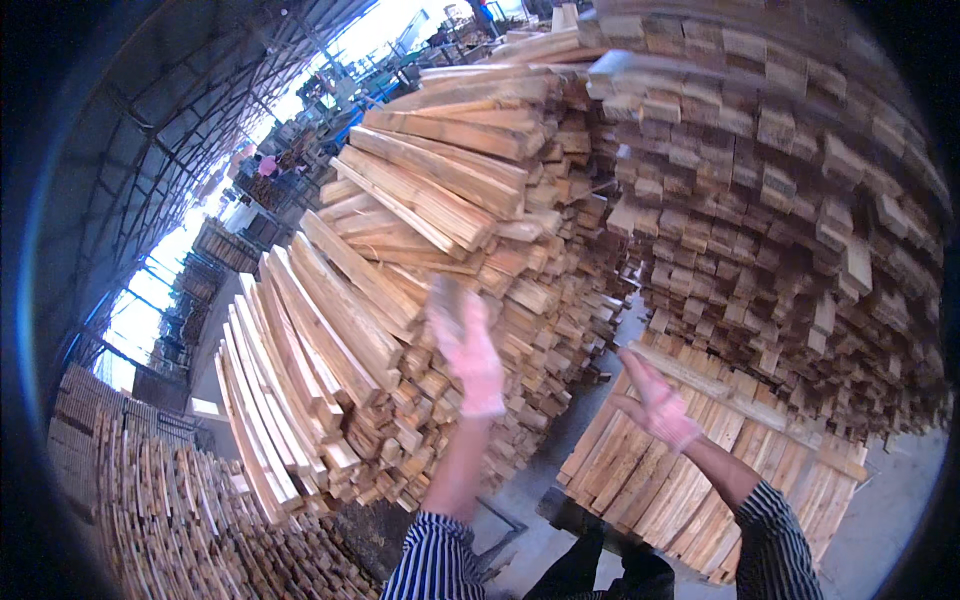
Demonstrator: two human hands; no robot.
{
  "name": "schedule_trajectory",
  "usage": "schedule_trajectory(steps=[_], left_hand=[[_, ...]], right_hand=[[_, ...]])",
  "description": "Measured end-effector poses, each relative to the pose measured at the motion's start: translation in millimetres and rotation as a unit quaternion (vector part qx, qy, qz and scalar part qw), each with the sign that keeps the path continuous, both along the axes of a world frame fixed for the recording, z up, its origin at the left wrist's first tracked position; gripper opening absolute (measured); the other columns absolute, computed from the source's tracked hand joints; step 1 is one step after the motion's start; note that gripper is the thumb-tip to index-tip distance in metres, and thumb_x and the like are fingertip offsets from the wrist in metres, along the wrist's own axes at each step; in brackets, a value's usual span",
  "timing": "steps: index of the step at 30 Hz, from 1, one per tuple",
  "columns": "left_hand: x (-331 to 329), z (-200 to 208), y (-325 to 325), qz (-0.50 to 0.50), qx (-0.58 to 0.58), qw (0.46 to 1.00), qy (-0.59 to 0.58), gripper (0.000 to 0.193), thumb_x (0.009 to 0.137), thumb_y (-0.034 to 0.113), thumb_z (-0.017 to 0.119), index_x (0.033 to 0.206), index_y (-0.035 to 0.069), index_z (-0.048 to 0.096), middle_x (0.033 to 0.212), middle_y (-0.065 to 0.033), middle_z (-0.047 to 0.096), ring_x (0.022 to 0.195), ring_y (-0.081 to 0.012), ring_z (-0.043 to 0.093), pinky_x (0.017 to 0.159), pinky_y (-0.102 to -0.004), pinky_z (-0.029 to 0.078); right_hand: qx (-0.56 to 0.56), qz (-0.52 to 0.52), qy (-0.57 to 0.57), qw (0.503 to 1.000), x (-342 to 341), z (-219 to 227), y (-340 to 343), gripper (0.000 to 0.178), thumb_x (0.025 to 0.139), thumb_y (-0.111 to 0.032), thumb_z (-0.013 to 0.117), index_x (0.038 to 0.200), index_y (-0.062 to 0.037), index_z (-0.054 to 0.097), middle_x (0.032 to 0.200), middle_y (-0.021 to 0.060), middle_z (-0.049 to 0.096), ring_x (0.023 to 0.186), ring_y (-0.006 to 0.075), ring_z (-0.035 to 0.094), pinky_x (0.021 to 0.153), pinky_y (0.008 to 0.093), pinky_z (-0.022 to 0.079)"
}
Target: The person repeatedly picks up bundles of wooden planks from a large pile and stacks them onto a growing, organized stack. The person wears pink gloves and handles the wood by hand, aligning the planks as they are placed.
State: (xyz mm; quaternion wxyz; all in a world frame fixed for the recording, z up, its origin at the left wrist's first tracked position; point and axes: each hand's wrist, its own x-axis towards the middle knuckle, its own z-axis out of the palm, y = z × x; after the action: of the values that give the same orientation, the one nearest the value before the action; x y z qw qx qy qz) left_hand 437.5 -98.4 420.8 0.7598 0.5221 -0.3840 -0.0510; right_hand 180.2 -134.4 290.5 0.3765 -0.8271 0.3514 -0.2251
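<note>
Stacks of rough sawn boards fill the view: a tall dark stack (800, 200) far right, w/ board ends facing out, and a paler leaning stack (400, 280) centre-left, its boards fanning from lower left up to upper right. Near right, a low flat layer of planks (680, 470) lies on what looks like a pallet, long axes running near-to-far w/ a slight tilt. Another low pile (180, 510) sits near left. Concrete floor (890, 500) shows betw. the stacks; shed roof frame (170, 110) far left, w/ daylight behind.

Left hand (468, 350), in a pale pink glove, is raised against the leaning stack, fingers closed round a short blurred piece of wood (448, 300) at about the board ends; the piece points up and away from the palm. Blur hides whether it's free of the stack or one of its boards.

Right hand (655, 400), also gloved, hangs open & empty, fingers spread, just over the far edge of the low planks, not clearly touching them. Left hand is the nearer one to the leaning stack, which lies straight ahead of it; right hand is nearer the flat layer below
</note>
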Motion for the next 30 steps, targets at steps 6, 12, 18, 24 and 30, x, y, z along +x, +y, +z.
schedule_trajectory(steps=[6,12,18,24,30], left_hand=[[127,62,-54,0.018,0.234,0.957,0.173,0.086,0.097,0.063,0.054,0.149,-0.006,0.042,0.140,-0.0200,0.057,0.123,-0.0292,0.054,0.107,-0.0378,0.042],[175,59,-70,-0.086,0.322,0.942,-0.041,0.073,0.102,0.051,0.052,0.149,-0.004,0.043,0.139,-0.0234,0.059,0.122,-0.0313,0.059,0.107,-0.0399,0.044],[157,59,-64,-0.322,0.086,0.836,0.435,0.095,0.088,0.075,0.059,0.153,0.010,0.039,0.147,-0.0157,0.051,0.136,-0.0343,0.049,0.114,-0.0491,0.041],[162,76,-55,-0.340,0.098,0.848,0.396,0.095,0.084,0.077,0.062,0.149,0.010,0.043,0.142,-0.0151,0.055,0.126,-0.0335,0.056,0.110,-0.0479,0.045],[132,66,-32,-0.278,0.119,0.864,0.403,0.081,0.093,0.061,0.061,0.147,0.003,0.043,0.134,-0.0197,0.056,0.117,-0.0351,0.060,0.101,-0.0485,0.052]], right_hand=[[-0.209,-0.160,-0.129,0.956,174,176,-51,0.072,0.091,-0.029,0.068,0.151,-0.0057,0.037,0.147,0.0267,0.045,0.133,0.0443,0.047,0.110,0.0480,0.042],[-0.026,-0.251,-0.175,0.952,257,198,-106,0.083,0.096,-0.045,0.059,0.158,-0.0011,0.024,0.155,0.0302,0.037,0.143,0.0424,0.039,0.118,0.0449,0.032],[-0.034,-0.135,-0.213,0.967,263,222,-47,0.074,0.093,-0.047,0.066,0.141,0.0027,0.041,0.135,0.0262,0.054,0.128,0.0398,0.054,0.109,0.0436,0.043],[-0.096,-0.121,0.004,0.988,282,278,-56,0.067,0.082,-0.053,0.072,0.122,-0.0018,0.057,0.111,0.0248,0.070,0.106,0.0375,0.069,0.094,0.0459,0.052],[0.102,0.042,0.018,0.994,232,250,-77,0.077,0.083,-0.052,0.071,0.136,0.0027,0.056,0.120,0.0279,0.068,0.111,0.0375,0.068,0.093,0.0436,0.053]])
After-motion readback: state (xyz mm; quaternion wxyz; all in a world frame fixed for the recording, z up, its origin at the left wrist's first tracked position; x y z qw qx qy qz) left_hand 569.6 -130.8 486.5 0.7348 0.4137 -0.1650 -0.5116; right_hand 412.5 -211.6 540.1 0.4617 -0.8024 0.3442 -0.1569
